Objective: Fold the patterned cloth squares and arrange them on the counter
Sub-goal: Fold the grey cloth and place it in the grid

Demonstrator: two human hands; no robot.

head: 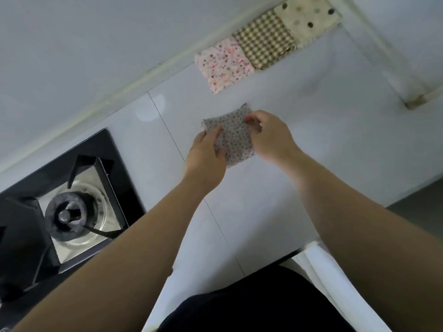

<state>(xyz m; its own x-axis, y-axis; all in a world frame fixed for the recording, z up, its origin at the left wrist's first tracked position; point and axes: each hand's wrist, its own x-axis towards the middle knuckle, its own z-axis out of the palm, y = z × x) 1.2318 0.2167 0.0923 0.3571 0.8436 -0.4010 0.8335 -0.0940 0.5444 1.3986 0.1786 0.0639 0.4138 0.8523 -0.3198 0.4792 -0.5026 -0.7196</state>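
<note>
A small grey cloth square with dark dots (236, 137) sits between the two hands, over the middle of the pale counter (323, 144) and well short of its back edge. It looks folded, with a frilled hem showing at its near corner and along its far left edge. Whether it lies flat on the counter or is held just above it cannot be told.

The left hand (206, 152) grips the cloth's left side, with the thumb laid on top and the fingers curled at the edge. The right hand (271, 137) holds the right side, its bent fingertips pinching the cloth near the far right corner. The two hands are close together, with only the width of the cloth between them, and both forearms reach in from the counter's near edge.

Along the back edge, against the wall (96, 44), three folded cloths lie side by side in a row, each touching the next. A pink speckled cloth (224, 64) is nearest the hands, a brown gingham cloth (263, 39) is in the middle, and a cream polka-dot cloth (308, 20) is by the far right corner. The grey cloth is apart from the pink one, on its near side.

A black gas hob (115, 164) is set into the counter's left end, with a round burner (69, 216) under a pan support. A thin seam (191, 178) in the counter runs from the back towards the near edge and passes under the left forearm.
</note>
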